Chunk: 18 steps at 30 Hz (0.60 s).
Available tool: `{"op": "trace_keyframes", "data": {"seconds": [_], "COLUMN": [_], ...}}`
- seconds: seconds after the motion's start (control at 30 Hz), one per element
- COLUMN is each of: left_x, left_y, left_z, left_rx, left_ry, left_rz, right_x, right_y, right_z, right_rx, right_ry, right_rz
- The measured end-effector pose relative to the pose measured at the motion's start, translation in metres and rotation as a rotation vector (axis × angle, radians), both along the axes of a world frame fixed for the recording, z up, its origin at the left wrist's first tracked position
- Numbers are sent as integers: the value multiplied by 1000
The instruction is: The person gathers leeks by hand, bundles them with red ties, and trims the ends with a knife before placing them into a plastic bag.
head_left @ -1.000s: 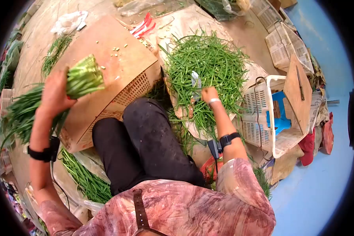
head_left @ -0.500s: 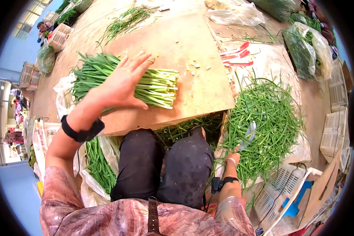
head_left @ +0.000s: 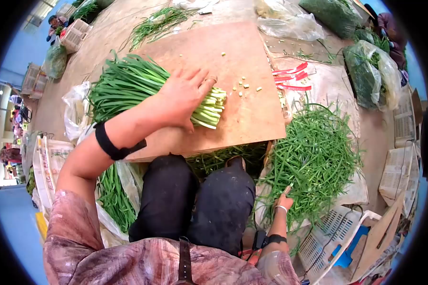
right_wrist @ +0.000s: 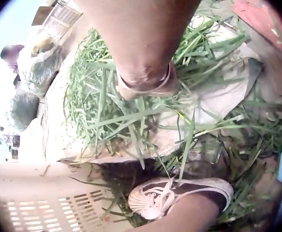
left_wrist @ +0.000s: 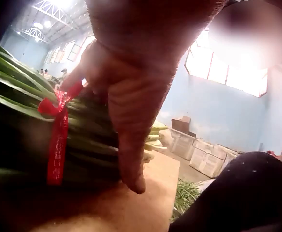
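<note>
My left hand (head_left: 183, 97) rests over the stem end of a thick bunch of green chives (head_left: 126, 85) lying on a board (head_left: 242, 114). Its fingers lie spread across the top, with the thumb down the near side. In the left wrist view a red printed tape (left_wrist: 58, 145) is tied round the bunch. The right hand (head_left: 284, 202) is low at the near edge of a heap of loose green leaves (head_left: 318, 156), gripping a knife (head_left: 288, 188); little of the blade shows. In the right wrist view the fingers are hidden behind the wrist.
Red tape strips (head_left: 292, 78) lie beyond the heap. Small cut stem ends (head_left: 244, 86) dot the board. To the right stands a white plastic crate (head_left: 333, 232); more chives (head_left: 116, 199) lie in plastic left of my knees. Filled bags (head_left: 366, 71) stand at the back right.
The left hand brought the bunch from the left onto the board, loosened, then moved right toward its stem ends. The knife blade, plain earlier, now barely shows. The head view has turned left.
</note>
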<state>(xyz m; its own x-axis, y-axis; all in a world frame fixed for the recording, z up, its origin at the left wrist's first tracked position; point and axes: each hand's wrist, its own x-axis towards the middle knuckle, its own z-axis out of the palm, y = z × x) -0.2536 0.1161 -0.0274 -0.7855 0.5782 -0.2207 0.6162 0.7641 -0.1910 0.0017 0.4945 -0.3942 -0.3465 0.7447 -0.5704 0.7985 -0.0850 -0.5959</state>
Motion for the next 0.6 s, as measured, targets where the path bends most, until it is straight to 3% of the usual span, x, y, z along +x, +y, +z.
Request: {"op": "trace_keyframes", "data": {"seconds": [0.03, 0.1, 0.17, 0.23, 0.3, 0.33, 0.4, 0.43, 0.5, 0.57, 0.6], "left_x": [-5, -12, -13, -8, -7, -6, -3, -3, -4, -2, 1], "left_y": [-1, 0, -2, -4, -3, -9, -9, -10, -8, -5, -4], "left_z": [-1, 0, 0, -4, -5, -18, -27, -30, -29, -27, -26], "left_rx": [-53, -51, 31, 54, 147, 196, 250, 298, 269, 198, 227], "left_ry": [94, 0, -139, -48, -208, -66, -18, 27, 31, 19, 76], "left_rz": [-92, -84, 11, -8, 83, 9, 23, 45, 51, 67, 42], "right_x": [0, -6, -2, 4, 12, 15, 18, 29, 61, 76, 49], "right_y": [8, 14, 26, 32, 26, 28, 25, 27, 34, 3, -53], "right_z": [10, 55, 93, 134, 168, 171, 175, 186, 150, 157, 239], "right_rx": [14, 31, -263, -377, -388, -171, 225, 18, 286, 244, -44], "right_ry": [3, 115, 185, 410, 586, 373, 42, -31, -84, 40, 73], "right_rz": [-6, -41, -77, -130, -179, -2, 384, 472, 848, 794, 523]}}
